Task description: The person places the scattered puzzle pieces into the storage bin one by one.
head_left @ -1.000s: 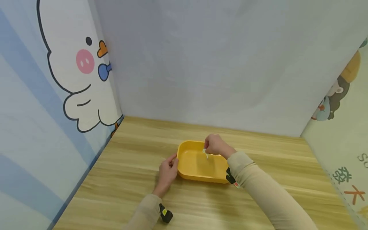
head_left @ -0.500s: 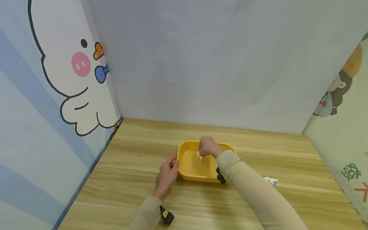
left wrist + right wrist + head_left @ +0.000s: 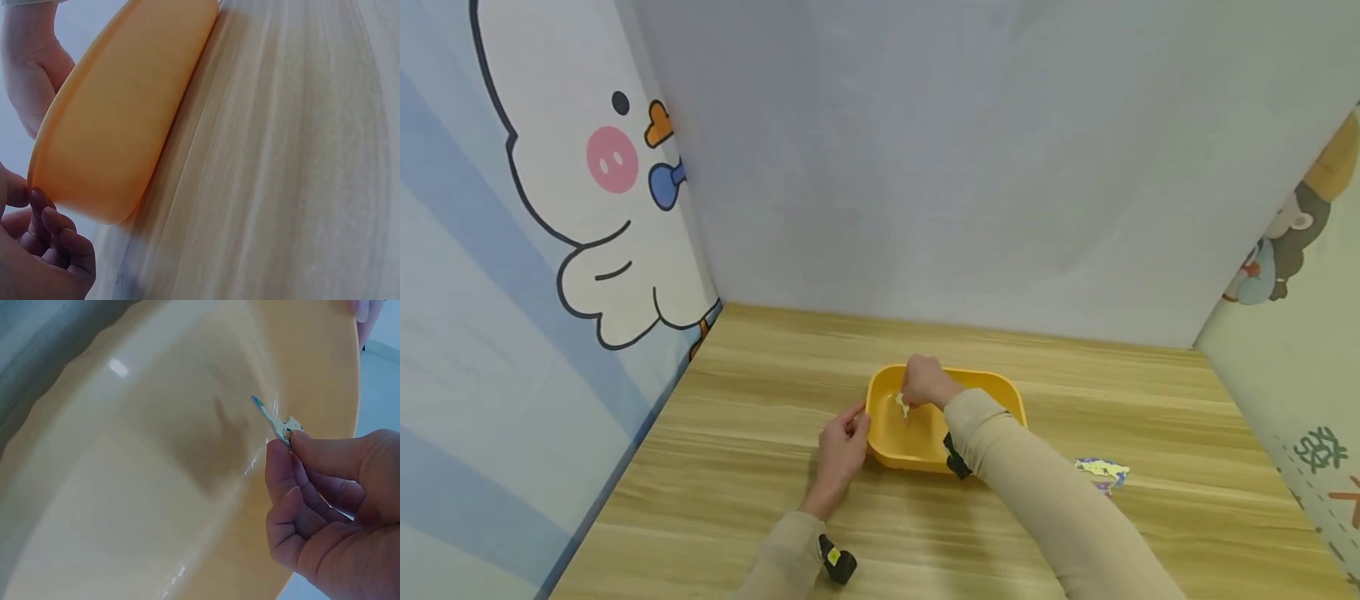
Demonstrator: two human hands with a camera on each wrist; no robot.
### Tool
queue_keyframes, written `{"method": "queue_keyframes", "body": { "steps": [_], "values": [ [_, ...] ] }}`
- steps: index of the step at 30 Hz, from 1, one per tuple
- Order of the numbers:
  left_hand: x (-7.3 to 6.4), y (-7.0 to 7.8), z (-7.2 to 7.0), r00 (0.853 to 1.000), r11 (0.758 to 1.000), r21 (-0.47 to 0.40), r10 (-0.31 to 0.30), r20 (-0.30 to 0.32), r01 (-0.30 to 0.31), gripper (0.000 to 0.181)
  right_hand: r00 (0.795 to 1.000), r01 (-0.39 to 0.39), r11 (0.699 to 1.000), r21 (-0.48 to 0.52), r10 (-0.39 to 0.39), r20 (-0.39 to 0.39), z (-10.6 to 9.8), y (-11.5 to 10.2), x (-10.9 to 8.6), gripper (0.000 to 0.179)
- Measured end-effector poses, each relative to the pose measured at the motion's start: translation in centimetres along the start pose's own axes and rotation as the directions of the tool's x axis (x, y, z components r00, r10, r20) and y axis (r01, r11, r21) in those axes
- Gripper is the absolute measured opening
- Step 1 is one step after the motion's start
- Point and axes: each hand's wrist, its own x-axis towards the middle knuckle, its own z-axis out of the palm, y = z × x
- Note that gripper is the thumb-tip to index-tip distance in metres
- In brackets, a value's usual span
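Note:
A yellow rectangular basin with rounded corners sits on the wooden table. At its left end, my left hand pinches the rim; in the left wrist view the fingers lie against the outer wall. Over the basin's left half, my right hand holds a small torn scrap between thumb and fingertips. The scrap looks thin and crumpled, pale yellow with a blue tip, and hangs above the basin's floor. My right forearm hides part of the basin's front right side.
On the table to the right of the basin lies a flat torn piece, pale yellow and blue, with a purple bit beside it. A grey wall rises behind; printed panels flank both sides.
My right hand has moved left inside the basin, carrying the scrap. The torn pieces on the right have come out from behind my arm. My left hand keeps its grip.

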Motion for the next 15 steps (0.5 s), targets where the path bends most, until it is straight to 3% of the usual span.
{"method": "queue_keyframes", "body": {
  "steps": [8, 15],
  "values": [
    [0.1, 0.0, 0.0, 0.999, 1.000, -0.004, 0.022, 0.028, -0.022, 0.028, 0.997, -0.070, 0.998, 0.009, 0.070, -0.037, 0.9, -0.7, 0.9, 0.011],
    [0.1, -0.1, -0.4, 0.999, 1.000, -0.006, 0.027, 0.017, -0.026, 0.028, 0.998, -0.028, 0.999, -0.029, 0.026, -0.063, 1.6, -1.2, 1.3, 0.011]
  ]
}}
